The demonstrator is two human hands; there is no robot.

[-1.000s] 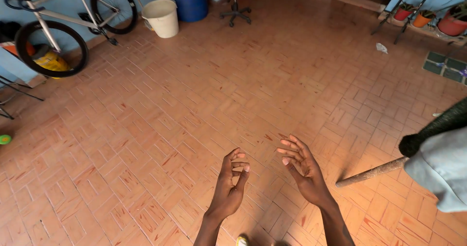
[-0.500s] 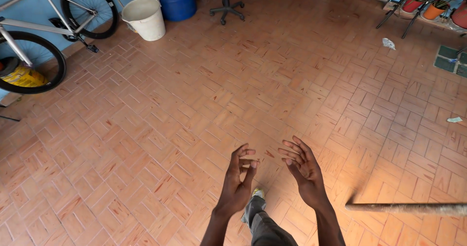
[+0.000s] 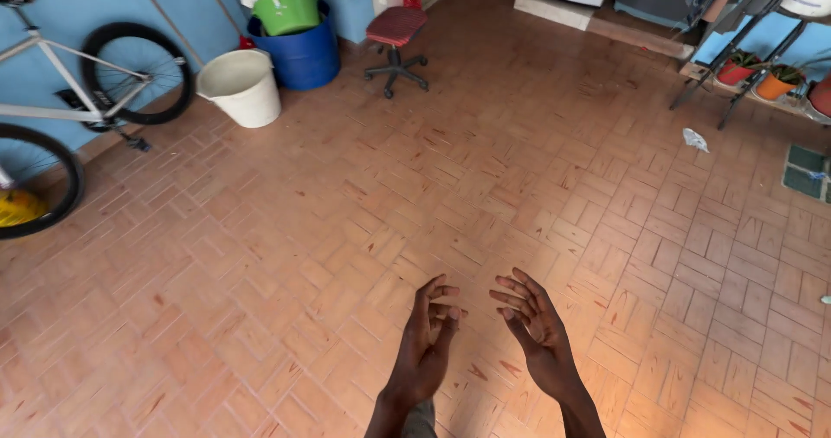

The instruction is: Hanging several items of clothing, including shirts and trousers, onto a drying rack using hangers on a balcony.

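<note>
My left hand (image 3: 426,345) and my right hand (image 3: 537,334) are raised side by side low in the head view, palms turned toward each other. Fingers of both are spread and loosely curled, and neither holds anything. A narrow gap separates them. Below them lies the reddish brick-patterned floor (image 3: 363,187). My forearms come up from the bottom edge.
A bicycle (image 3: 78,100) leans on the blue wall at left. A white bucket (image 3: 240,86), a blue barrel (image 3: 303,57) with a green basin on it, and a red-seated swivel chair (image 3: 396,44) stand at the back. Potted plants (image 3: 762,79) sit at the right. Paper scrap (image 3: 695,138) lies on the floor.
The view has tilted up and shifted, bringing the back of the room into sight. The wooden stick and grey cloth at the right are gone from view. My hands stayed open, slightly closer together.
</note>
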